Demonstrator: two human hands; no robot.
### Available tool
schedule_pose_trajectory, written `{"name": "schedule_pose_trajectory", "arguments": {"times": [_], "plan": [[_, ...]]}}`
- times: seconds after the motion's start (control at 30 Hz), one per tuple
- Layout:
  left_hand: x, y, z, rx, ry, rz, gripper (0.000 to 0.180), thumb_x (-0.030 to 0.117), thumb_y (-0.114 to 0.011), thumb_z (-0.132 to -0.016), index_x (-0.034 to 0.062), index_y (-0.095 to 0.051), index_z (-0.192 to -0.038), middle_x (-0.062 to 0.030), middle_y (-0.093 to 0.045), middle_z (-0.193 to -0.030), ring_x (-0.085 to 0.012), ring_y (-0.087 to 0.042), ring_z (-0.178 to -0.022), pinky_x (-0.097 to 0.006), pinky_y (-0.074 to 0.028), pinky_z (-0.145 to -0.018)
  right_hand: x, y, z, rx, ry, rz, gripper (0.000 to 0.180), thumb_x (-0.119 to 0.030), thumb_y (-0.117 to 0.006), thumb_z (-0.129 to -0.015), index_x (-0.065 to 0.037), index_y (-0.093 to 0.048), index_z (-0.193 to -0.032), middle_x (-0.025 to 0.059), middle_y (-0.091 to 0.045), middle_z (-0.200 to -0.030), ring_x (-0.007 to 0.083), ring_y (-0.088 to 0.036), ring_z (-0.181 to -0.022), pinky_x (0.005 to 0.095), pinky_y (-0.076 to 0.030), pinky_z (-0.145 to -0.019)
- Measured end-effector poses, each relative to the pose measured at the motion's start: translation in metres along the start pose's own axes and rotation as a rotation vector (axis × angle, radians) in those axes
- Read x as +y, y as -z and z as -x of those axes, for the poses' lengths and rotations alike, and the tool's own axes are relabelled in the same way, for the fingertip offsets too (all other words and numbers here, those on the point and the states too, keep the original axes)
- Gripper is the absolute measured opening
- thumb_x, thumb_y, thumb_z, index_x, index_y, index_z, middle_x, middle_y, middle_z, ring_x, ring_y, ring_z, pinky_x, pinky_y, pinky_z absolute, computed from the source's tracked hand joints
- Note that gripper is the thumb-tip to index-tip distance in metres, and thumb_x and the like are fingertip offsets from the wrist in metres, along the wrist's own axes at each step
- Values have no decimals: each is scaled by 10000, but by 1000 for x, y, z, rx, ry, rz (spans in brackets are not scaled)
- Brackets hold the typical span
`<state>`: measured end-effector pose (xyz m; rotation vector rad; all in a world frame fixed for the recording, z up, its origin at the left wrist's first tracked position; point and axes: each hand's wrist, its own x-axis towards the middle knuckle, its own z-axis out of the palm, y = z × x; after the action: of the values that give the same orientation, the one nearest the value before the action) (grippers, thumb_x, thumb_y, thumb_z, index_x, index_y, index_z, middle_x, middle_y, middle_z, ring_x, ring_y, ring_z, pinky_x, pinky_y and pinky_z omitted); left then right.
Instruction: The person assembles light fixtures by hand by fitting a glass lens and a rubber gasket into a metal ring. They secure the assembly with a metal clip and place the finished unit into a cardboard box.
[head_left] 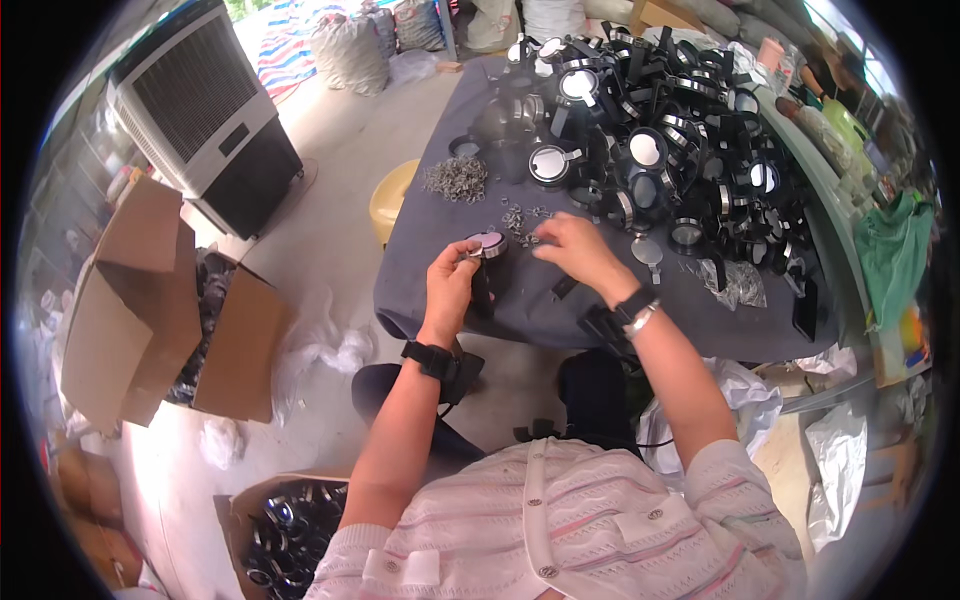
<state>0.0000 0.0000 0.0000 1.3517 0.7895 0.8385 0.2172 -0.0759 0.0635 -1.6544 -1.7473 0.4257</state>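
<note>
In my left hand [451,288], closed near the table's front edge, is a round silver-topped part [488,242] with a dark piece hanging below it. Thumb and fingertips pinch it at its left rim. Just to the right, my right hand [583,257] hovers over the cloth with its fingers bent together; the tips are slightly smeared, and what they hold cannot be made out. Beside those fingertips lie scattered small metal pieces [517,220]. A denser heap of small metal pieces [457,181] sits farther left.
A large pile of black-and-silver round parts [680,150] covers the table's right and far side. A clear plastic bag [738,285] lies near the right. On the floor stand an air cooler [200,110], an opened carton [235,340], a carton of black parts [290,535] and a yellow stool [390,200].
</note>
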Motion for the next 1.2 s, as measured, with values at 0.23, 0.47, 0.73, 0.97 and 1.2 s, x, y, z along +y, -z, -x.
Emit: {"name": "schedule_pose_trajectory", "arguments": {"times": [0.23,0.47,0.73,0.97,1.2], "plan": [[51,-19,25,272,190,130,314,83,-548,-879,45,-477,-1182,-113,-586,-809,-188,-579,-533,-304,-491,-437,4,8,43,-146,51,403,280,-143,-757,-708,-30,-679,-952,143,-594,-954,331,-587,-968,420,-472,-818],[40,-8,20,358,127,156,194,50,-612,-809,17,-547,-988,-56,-551,-687,-136,-492,-458,-270,-390,-376,-4,10,47,-230,187,402,171,-73,-737,-695,-31,-629,-819,84,-590,-869,296,-571,-889,396,-473,-767],[34,3,17,141,79,187,67,34,-637,-792,46,-590,-746,-32,-600,-741,-89,-481,-488,-235,-359,-378,-16,22,32,-438,104,399,264,-35,-737,-702,-14,-572,-908,133,-595,-866,341,-601,-887,427,-471,-770],[35,11,14,54,62,147,94,14,-637,-795,45,-591,-720,-19,-598,-706,-76,-488,-488,-230,-355,-373,-32,-1,27,-244,92,-67,217,24,-676,-758,-9,-606,-960,48,-597,-799,165,-608,-779,304,-478,-691],[32,12,13,34,81,198,74,19,-645,-782,31,-603,-723,-22,-593,-671,-78,-462,-433,-228,-341,-373,-35,-47,4,9,291,-297,143,36,-668,-767,0,-612,-893,53,-606,-838,184,-630,-783,279,-492,-710]]}}
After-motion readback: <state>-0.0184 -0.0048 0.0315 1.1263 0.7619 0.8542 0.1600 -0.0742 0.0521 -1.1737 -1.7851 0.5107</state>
